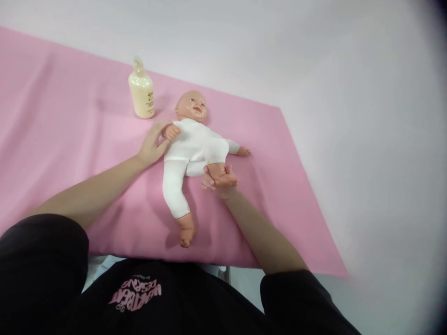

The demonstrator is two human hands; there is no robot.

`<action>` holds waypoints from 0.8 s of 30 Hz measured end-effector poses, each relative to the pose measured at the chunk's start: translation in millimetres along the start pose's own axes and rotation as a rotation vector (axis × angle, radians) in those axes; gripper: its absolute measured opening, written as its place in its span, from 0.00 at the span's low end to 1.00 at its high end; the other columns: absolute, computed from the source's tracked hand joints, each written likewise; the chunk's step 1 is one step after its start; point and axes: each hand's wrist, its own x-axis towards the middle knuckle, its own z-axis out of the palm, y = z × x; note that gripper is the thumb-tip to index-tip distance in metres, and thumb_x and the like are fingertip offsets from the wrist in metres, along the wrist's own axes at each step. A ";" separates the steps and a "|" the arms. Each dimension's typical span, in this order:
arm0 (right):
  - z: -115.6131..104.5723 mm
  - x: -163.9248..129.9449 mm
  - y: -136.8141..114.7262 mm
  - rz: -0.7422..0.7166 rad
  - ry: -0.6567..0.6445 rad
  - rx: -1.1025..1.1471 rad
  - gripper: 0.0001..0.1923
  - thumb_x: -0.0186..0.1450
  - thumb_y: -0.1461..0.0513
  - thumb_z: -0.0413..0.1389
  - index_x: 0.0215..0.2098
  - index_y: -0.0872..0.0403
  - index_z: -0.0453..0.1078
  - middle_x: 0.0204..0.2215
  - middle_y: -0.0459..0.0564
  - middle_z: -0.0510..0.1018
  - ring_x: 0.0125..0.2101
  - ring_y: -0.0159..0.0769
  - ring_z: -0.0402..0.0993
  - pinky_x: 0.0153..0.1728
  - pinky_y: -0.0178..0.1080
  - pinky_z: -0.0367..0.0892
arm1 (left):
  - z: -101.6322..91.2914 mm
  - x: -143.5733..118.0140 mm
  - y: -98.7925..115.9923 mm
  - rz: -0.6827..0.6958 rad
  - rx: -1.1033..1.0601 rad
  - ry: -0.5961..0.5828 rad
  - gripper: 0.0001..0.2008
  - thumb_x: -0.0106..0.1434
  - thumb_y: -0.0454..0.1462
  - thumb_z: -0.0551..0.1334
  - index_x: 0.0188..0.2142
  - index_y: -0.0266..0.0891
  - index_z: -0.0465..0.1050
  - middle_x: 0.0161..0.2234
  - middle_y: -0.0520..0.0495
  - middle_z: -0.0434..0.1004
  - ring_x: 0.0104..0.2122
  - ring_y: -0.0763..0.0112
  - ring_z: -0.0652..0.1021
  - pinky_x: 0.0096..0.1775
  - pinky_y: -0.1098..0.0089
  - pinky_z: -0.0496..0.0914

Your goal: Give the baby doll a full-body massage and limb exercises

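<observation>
A baby doll (192, 142) in a white suit lies on its back on the pink sheet, its head toward the far edge. My left hand (152, 143) is at the doll's arm on the left, the thumb and fingers closed about it near the doll's small hand (172, 132). Under the raised, bent leg, my right hand (209, 181) grips the doll's ankle and foot (221, 174) from below, partly hidden behind it. The doll's other leg (176, 188) stretches toward me, and its other arm points right.
A cream-coloured pump bottle (142, 93) stands upright left of the doll's head. The pink sheet (286, 209) covers a table whose near edge is against my body. A pale wall or floor (356, 116) lies beyond the far and right edges.
</observation>
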 end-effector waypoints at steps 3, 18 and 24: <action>6.0 5.4 -4.9 -0.008 0.161 0.055 0.27 0.72 0.39 0.48 0.42 0.52 0.73 0.23 0.40 0.74 0.20 0.29 0.65 0.32 0.36 0.71 | -1.3 2.1 11.3 0.124 0.042 -0.197 0.26 0.73 0.55 0.56 0.60 0.42 0.72 0.58 0.34 0.77 0.62 0.49 0.75 0.64 0.43 0.67; 14.8 -6.2 -1.9 0.195 -0.224 -0.112 0.33 0.58 0.41 0.69 0.47 0.58 0.75 0.37 0.53 0.83 0.35 0.37 0.81 0.41 0.38 0.75 | 2.8 1.6 -17.5 -0.255 -0.259 0.217 0.31 0.67 0.60 0.63 0.60 0.46 0.64 0.62 0.40 0.70 0.64 0.55 0.71 0.66 0.52 0.65; 18.5 2.0 -7.5 0.476 -0.638 -0.205 0.31 0.62 0.52 0.71 0.56 0.63 0.73 0.48 0.61 0.84 0.50 0.43 0.82 0.56 0.43 0.73 | 0.5 9.6 -28.8 -0.671 -0.524 0.555 0.11 0.76 0.42 0.59 0.53 0.45 0.59 0.59 0.45 0.70 0.56 0.71 0.74 0.62 0.62 0.68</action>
